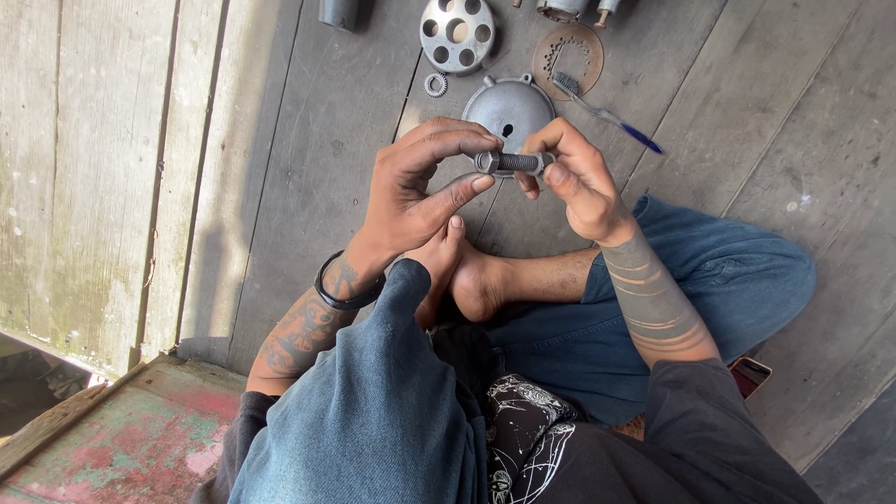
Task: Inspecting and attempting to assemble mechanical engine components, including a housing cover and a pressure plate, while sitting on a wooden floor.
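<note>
Head view: a dark bolt (511, 162) is gripped endwise, left hand (415, 191) at nine o'clock, right hand (574, 177) at three, steadied above a grey round cover (509, 107).

bare planks (121, 168) left, metal parts (456, 34) crowding ahead, crossed legs (560, 308) below
</note>
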